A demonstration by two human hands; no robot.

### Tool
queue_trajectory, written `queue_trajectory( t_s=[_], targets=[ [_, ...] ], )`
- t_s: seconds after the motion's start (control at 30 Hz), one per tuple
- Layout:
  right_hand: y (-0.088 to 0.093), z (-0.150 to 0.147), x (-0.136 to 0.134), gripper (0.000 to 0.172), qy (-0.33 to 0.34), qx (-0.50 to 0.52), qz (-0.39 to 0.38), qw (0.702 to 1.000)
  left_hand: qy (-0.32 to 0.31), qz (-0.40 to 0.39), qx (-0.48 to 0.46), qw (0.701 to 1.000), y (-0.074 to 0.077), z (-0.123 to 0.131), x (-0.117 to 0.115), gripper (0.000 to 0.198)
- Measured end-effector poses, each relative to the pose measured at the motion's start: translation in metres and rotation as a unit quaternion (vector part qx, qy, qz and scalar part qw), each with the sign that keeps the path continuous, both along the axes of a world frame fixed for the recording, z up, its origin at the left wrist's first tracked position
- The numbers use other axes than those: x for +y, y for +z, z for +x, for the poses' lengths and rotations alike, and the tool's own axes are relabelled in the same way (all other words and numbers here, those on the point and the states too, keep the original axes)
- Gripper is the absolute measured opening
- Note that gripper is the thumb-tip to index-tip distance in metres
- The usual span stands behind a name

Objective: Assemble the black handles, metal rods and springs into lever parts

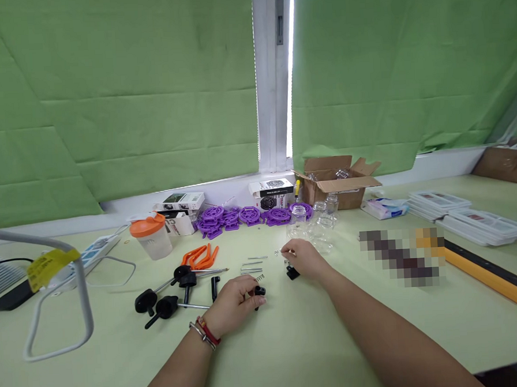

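My left hand is closed on a small black part, low over the table, with a spring just behind its fingers. My right hand reaches down near some tiny parts; its fingers are pinched, and what they hold is too small to name. A black block lies under that hand. Several metal rods lie between the hands. Left of my left hand are a black lever and black knobs with metal shafts.
Orange handles and an orange-lidded cup are at the left. Purple discs, glass jars and a cardboard box stand behind. A white wire frame is at far left, a yellow-black tool at right.
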State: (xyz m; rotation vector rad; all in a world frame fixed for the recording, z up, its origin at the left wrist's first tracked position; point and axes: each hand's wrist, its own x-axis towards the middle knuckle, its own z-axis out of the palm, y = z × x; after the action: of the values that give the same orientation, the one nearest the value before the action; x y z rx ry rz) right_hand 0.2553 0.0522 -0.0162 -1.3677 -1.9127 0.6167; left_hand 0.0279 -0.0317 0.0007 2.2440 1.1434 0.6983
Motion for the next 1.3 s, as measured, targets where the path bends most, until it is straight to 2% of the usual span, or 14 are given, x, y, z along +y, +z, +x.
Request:
queue_trajectory(
  t_s=[0.1,0.17,0.3,0.4,0.53,0.7,0.9,1.07,1.3],
  targets=[
    [0.008,-0.023,-0.022,0.022,0.121,0.065,-0.064,0.988,-0.004,0.000,-0.001,1.000,0.000,0.000,0.000,0.022],
    [0.010,-0.036,-0.035,0.023,0.170,0.111,-0.118,0.972,-0.004,-0.001,0.000,1.000,0.000,0.000,0.000,0.022],
    [0.009,-0.049,-0.047,0.020,0.160,0.213,-0.191,0.945,-0.001,0.001,0.005,1.000,0.001,0.001,0.000,0.024],
    [0.009,-0.050,-0.046,0.020,0.146,0.257,-0.208,0.932,-0.002,-0.005,-0.007,1.000,0.000,0.001,0.000,0.024],
    [0.018,-0.044,-0.043,0.020,0.124,0.263,-0.146,0.946,-0.004,-0.014,-0.030,0.999,-0.002,0.000,0.001,0.018],
    [0.031,-0.035,-0.047,0.019,0.151,0.200,-0.035,0.968,0.000,-0.015,-0.028,0.999,-0.005,0.000,0.002,0.015],
    [0.042,-0.037,-0.062,0.008,0.176,0.115,0.007,0.978,0.004,-0.001,-0.018,1.000,-0.002,0.000,0.001,0.019],
    [0.047,-0.037,-0.067,0.009,0.199,0.051,0.079,0.975,0.006,0.000,-0.017,1.000,-0.001,0.001,0.001,0.021],
    [0.047,-0.040,-0.070,0.010,0.236,0.021,0.147,0.960,0.002,0.003,-0.023,1.000,-0.006,-0.001,0.002,0.020]
  ],
)
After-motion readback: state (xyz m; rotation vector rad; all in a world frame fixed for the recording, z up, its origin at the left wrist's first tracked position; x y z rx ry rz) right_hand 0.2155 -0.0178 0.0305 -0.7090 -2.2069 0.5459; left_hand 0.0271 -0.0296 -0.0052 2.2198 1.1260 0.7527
